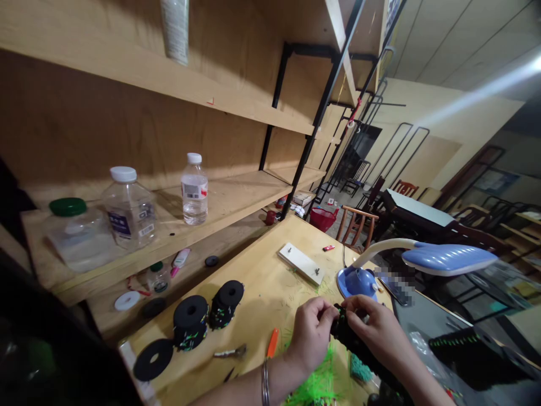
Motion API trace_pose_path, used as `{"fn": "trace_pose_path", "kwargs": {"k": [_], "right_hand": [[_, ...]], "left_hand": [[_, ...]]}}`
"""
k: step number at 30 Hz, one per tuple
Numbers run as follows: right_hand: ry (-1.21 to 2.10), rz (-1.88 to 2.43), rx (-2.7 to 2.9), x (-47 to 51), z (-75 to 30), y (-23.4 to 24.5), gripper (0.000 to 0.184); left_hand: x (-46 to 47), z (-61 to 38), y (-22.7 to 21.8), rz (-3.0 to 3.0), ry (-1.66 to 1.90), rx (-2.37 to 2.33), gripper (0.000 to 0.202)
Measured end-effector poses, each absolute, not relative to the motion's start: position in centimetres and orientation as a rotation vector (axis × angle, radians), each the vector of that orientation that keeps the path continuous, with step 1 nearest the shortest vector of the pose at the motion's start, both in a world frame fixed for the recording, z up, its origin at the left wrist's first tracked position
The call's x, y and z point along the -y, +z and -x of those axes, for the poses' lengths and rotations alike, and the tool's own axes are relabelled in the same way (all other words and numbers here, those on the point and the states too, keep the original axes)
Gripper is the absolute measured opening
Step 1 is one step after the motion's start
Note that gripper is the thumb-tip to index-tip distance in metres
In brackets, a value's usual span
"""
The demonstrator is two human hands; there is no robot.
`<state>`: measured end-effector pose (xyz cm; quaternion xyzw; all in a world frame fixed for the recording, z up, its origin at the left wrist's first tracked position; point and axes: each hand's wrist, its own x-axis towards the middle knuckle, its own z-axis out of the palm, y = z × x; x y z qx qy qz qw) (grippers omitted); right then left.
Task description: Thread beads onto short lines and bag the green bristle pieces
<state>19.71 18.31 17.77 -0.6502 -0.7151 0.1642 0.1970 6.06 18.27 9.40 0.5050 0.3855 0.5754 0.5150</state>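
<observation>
The left hand [311, 332] and right hand [376, 328] meet over the desk [270, 270], each with a narrow grip pinching a black foam roll [344, 330] studded with green-tipped strands. The fingers hide the exact contact points. The roll sits in the air at the hands' centre, its lower end running toward the person, above a loose heap of bright green strands [315, 383] at about seven o'clock.

At about nine o'clock stand two black foam stacks [190, 321] with similar strands, and a flat black foam ring [153, 359] lies beyond them. Nearer the hands, an orange-handled tool [273, 343] and a small metal tool [230, 352] lie just beside the left forearm [249, 392].

A slip of the fingers could drop the roll into the loose strands or shed strands from it. A careless sweep of the left forearm could knock the orange-handled tool aside. Round stacks near the desk's edge could also roll or topple if bumped. A blue desk lamp [357, 282] at twelve o'clock could catch a raised hand.
</observation>
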Motion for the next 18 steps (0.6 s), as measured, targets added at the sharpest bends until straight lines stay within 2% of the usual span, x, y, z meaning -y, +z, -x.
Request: {"fn": "trace_pose_path", "kwargs": {"k": [18], "right_hand": [[0.366,1.853,2.011,-18.29,-19.75,17.97,0.021]], "left_hand": [[-18.34,-6.20,9.38,-1.187,1.383,-0.919,0.023]]}}
